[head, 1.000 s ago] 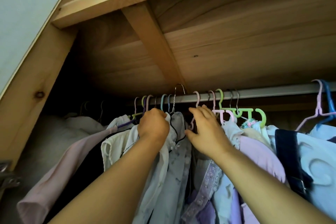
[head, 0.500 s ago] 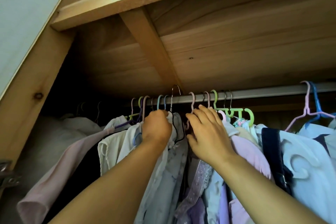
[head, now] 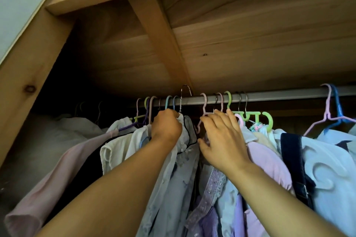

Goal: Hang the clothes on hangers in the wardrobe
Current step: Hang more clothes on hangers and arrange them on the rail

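Left hand (head: 167,126) grips the pale shirt (head: 181,159) under its wire hook (head: 185,94), raised just above the rail (head: 269,95) running left-right; right hand (head: 221,140), fingers spread, parts neighbouring clothes.

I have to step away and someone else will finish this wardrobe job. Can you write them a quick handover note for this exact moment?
Left hand: grips the collar of the pale garment, just under its wire hanger.
Right hand: fingers spread, pressing the neighbouring clothes rightward.
Wire hook reaches the rail; whether it is seated is unclear.
Left: confirm the hook is seated, let go, even out the spacing.
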`<state>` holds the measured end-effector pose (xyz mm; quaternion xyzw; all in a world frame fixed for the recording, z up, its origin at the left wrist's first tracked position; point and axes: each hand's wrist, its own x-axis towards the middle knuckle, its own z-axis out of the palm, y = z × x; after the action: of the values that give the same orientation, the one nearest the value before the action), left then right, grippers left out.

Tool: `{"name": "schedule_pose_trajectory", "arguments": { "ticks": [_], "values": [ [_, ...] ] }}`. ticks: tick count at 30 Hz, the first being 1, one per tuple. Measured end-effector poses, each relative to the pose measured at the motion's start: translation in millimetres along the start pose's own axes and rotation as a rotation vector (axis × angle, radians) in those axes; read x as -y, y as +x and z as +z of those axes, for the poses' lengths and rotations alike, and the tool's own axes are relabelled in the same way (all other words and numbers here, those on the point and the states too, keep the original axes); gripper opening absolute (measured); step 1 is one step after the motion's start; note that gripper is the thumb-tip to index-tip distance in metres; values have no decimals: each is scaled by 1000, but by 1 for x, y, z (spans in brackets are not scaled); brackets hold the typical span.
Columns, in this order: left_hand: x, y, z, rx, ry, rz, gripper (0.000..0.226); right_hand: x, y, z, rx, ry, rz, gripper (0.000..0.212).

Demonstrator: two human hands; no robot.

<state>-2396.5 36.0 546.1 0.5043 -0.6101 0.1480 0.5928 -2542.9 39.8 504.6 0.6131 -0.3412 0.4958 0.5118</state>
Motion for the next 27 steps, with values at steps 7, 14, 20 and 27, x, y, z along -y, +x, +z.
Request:
{"name": "schedule_pose_trajectory", "arguments": {
  "ticks": [7, 14, 20, 27],
  "values": [
    [-1, -1, 12, -96, -142, -46, 43, -9, -4, 1, -18, -11, -50, 49],
    [-4, -6, 46, -22, -246, -76, 39, -13, -6, 2, -53, 20, -55, 49],
    [13, -9, 12, 89, -100, -25, 41, -17, -9, -2, -6, 22, -18, 48],
    [-17, -38, -36, 58, 651, 157, 37, -8, -10, -13, 10, -18, -1, 45]
  ]
}}
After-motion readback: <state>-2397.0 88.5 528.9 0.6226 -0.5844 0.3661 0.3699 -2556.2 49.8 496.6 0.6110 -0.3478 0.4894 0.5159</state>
